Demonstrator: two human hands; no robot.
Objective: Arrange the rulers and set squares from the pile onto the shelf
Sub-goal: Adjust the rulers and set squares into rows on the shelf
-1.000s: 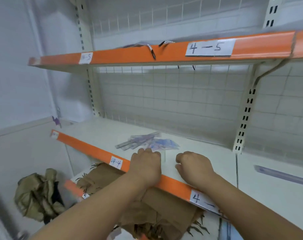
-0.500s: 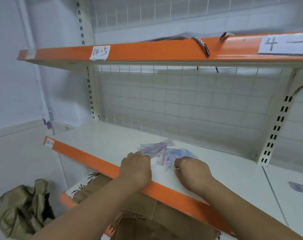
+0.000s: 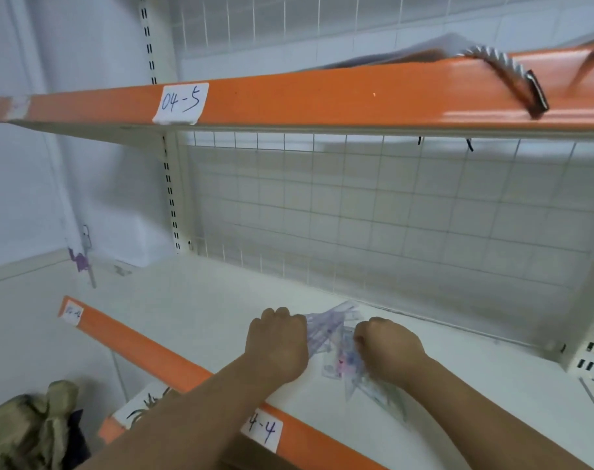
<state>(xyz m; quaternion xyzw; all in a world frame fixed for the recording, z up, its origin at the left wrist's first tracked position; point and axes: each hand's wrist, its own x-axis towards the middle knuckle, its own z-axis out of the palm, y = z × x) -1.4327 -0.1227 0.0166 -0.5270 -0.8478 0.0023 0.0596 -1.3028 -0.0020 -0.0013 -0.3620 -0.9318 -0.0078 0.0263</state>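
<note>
A small pile of clear, bluish plastic rulers and set squares (image 3: 336,344) lies on the white shelf (image 3: 193,310) marked 04-4, close to its orange front edge. My left hand (image 3: 276,340) has its fingers curled onto the left side of the pile, over the ruler ends. My right hand (image 3: 387,347) is curled over the right side, where a set square pokes out below the wrist. Both sets of fingertips are hidden under the knuckles.
An upper shelf (image 3: 322,96) with an orange edge marked 04-5 overhangs; a striped cord (image 3: 506,72) dangles over its front. A wire grid (image 3: 390,215) backs the shelf. Brown fabric (image 3: 27,432) lies bunched on the floor at lower left.
Both hands moved forward from the shelf's front edge onto the pile and closed in on it from either side. The view shifted to the left.
</note>
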